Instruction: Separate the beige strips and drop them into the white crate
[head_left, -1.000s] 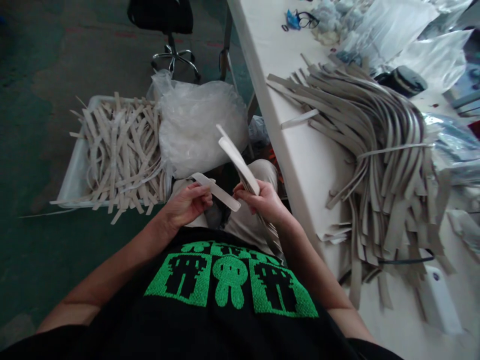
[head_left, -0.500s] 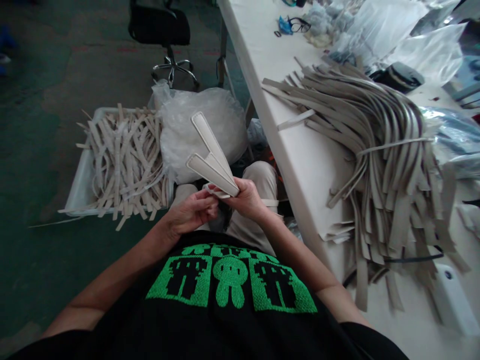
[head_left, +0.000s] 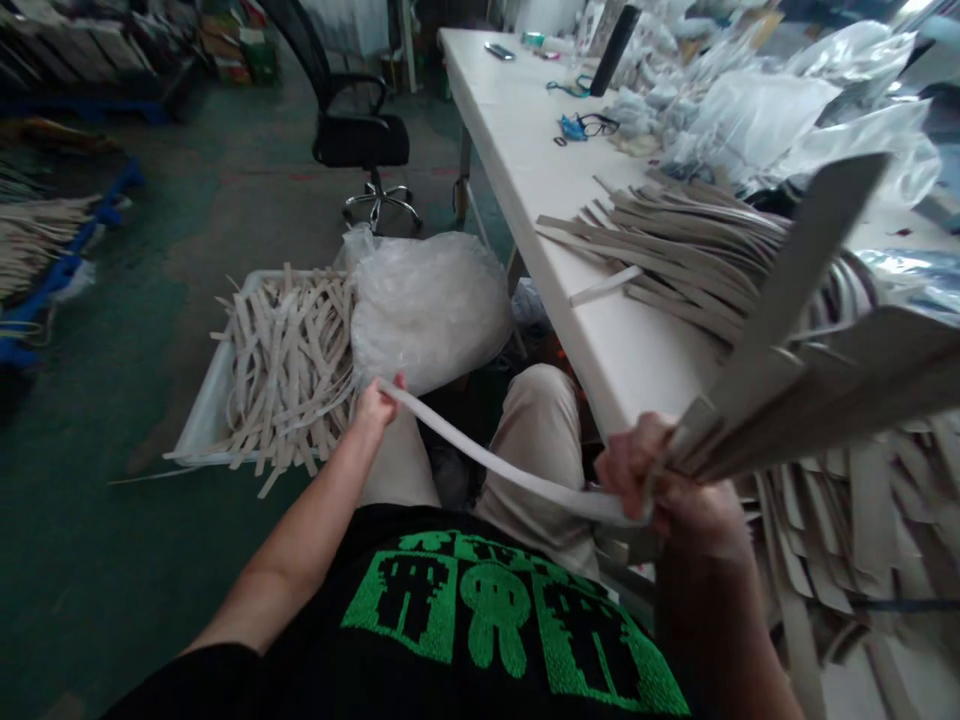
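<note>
A pale, narrow strap [head_left: 487,462] stretches in a slack curve between my two hands above my lap. Its far end is pinched by my left hand [head_left: 379,402], close to the white tub. My right hand [head_left: 667,490], raised and blurred near the table edge, is closed around the other end and around several grey-beige straps [head_left: 795,270] that fan out to the upper right. Behind and below that hand lies a large pile of similar straps [head_left: 690,230] on the table, partly hidden by the held ones.
Left of my knees, a white tub [head_left: 202,410] is heaped with loose strips, beside a full clear plastic bag [head_left: 431,310]. The white table [head_left: 517,130] runs along my right, with glasses [head_left: 598,125] and plastic wrap farther back. An office chair [head_left: 364,140] stands ahead.
My right hand has moved right and up toward the table with the straps. My left hand has moved left, and one strap is now drawn out between them. The view has tilted up.
</note>
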